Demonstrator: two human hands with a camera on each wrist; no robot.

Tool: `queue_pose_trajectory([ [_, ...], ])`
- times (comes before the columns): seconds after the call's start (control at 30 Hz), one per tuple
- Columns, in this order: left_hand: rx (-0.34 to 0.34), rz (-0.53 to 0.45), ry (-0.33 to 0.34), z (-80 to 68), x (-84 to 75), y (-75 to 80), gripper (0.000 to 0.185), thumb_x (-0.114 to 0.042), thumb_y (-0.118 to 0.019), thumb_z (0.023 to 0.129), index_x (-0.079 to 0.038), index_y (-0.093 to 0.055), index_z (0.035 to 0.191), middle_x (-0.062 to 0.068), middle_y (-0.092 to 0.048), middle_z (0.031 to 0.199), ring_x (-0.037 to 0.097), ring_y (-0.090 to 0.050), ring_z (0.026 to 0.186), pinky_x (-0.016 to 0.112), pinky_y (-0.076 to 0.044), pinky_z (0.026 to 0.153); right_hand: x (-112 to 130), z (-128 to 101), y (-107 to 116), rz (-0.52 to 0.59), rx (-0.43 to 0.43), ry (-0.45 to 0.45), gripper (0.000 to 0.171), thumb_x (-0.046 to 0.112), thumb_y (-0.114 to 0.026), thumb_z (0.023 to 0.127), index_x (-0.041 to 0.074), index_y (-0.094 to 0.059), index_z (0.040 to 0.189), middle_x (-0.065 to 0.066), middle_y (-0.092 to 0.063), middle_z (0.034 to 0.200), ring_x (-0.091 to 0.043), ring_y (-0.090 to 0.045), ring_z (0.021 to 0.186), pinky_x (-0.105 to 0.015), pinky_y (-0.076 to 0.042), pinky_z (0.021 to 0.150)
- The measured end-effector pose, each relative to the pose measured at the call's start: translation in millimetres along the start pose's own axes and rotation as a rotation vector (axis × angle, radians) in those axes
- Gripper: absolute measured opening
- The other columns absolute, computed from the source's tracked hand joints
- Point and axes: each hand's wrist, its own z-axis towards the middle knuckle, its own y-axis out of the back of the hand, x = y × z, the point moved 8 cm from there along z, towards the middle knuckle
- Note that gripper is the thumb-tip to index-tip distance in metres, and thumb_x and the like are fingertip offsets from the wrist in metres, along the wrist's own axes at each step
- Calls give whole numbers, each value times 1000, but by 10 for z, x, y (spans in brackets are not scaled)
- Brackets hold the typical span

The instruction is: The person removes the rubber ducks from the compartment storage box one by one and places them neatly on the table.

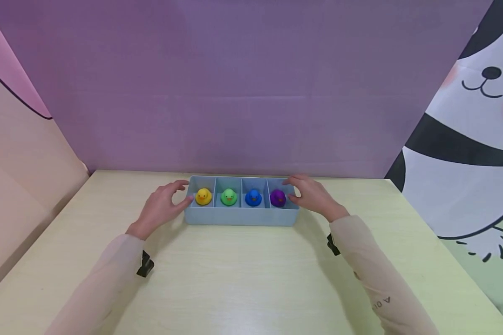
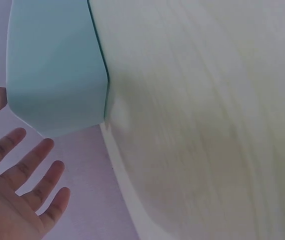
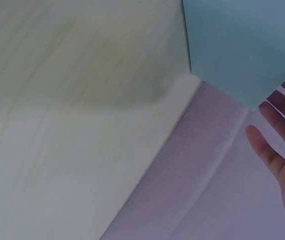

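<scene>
A pale blue divided tray (image 1: 239,217) sits on the light wood worktop (image 1: 243,279) near the purple backdrop (image 1: 234,83). Its four compartments hold, left to right, a yellow duck (image 1: 203,197), green duck (image 1: 228,197), blue duck (image 1: 253,197) and purple duck (image 1: 278,198). The left hand (image 1: 162,204) and right hand (image 1: 312,194) flank the tray's ends, fingers spread and relaxed; only the thumbs touch its ends, gripping nothing.
</scene>
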Motion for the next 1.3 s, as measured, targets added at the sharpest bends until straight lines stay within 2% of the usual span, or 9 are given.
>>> queue_pose_trajectory([
  [0.23, 24, -4, -21, 35, 0, -62, 48, -37, -59, 87, -13, -51, 128, 12, -61, 118, 34, -54, 106, 51, -43, 87, 0, 89, -87, -13, 47, 2, 33, 11, -68, 79, 5, -62, 111, -11, -60, 115, -28, -54, 110, -43, -48, 88],
  [0.73, 102, -47, -8, 47, 31, -139, 43, -35, -55, 90, -11, -53, 126, 14, -59, 120, 36, -53, 109, 52, -44, 88, -31, 187, -221, -24, 143, -41, 32, 7, -69, 78, 7, -63, 109, -10, -59, 117, -28, -55, 109, -43, -46, 91],
  [1.3, 151, -144, 55, 64, 145, -197, 45, -38, -57, 88, -15, -51, 126, 13, -56, 122, 32, -52, 111, 48, -46, 89, 80, 258, -289, -88, 228, 8, 29, 4, -70, 76, 8, -65, 104, -9, -64, 107, -24, -58, 98, -41, -50, 84],
])
